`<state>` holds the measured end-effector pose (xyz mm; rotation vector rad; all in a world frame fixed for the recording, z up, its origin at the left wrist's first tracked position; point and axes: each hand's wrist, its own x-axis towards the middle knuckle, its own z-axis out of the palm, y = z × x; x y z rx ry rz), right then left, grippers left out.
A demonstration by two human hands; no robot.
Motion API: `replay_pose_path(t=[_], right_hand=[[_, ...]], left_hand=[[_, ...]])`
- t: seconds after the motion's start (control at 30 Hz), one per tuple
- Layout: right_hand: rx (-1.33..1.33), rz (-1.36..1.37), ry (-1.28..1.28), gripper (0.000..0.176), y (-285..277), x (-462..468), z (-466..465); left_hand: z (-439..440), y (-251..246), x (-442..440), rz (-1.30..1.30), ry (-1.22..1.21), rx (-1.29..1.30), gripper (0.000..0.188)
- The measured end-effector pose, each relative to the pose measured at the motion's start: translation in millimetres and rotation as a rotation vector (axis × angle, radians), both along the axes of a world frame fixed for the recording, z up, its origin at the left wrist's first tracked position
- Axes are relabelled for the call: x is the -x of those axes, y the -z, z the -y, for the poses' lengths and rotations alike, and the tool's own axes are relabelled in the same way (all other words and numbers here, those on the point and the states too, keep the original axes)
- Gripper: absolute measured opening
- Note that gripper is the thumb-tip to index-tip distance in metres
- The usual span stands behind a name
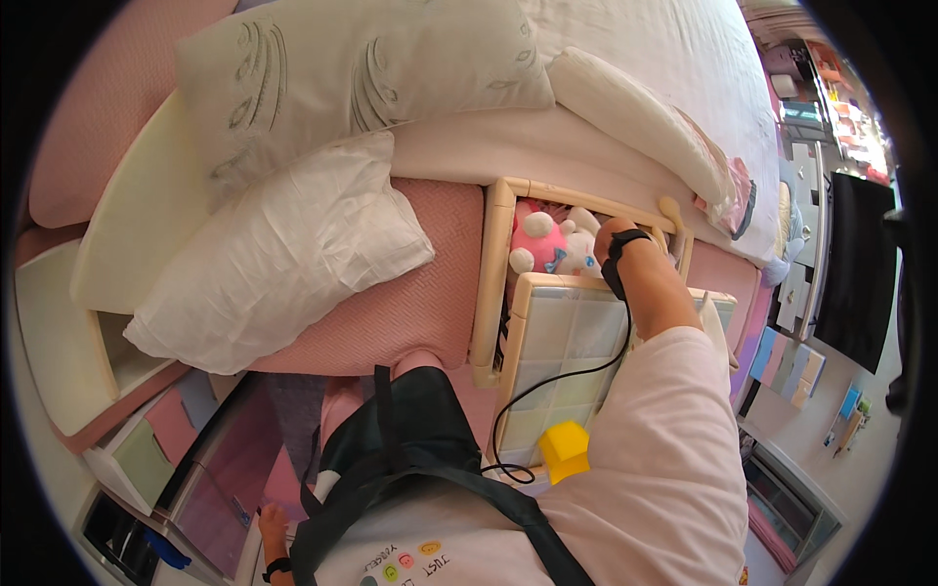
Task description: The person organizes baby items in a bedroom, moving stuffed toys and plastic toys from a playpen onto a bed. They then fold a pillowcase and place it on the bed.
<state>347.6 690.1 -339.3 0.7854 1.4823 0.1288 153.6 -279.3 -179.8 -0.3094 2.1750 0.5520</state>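
My right arm reaches into a cream-framed storage box [492, 278] with clear panels. Past the black wristband, only the back of my right hand [615, 228] shows; its fingers are hidden among the plush toys. Beside it lie a white plush toy [581, 245] with a blue eye and a pink plush toy [541, 242] with white paws and a blue bow. Low at the left, away from the box, hangs my left hand [274, 524], small and partly seen, also banded at the wrist. Whether it holds anything is unclear.
A bed with a white sheet [659, 36] runs along the far side. A patterned pillow [315, 80] and a white pillow [293, 256] lie to the left. A yellow block [564, 450] is by the box's near panel [564, 344]. A black cable [557, 377] trails from my right wrist.
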Motion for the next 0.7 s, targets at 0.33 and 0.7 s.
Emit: replay_pose_path(t=[0.33,0.7], right_hand=[[0.137,-0.190,-0.168,0.040,-52,-21,-2],[-0.076,-1.054,0.173,0.036,-160,47,36]], left_hand=[[-5,35,-2,0.027,0.151,0.202,0.026],[-108,6,44,-0.087,0.068,-0.114,0.030]])
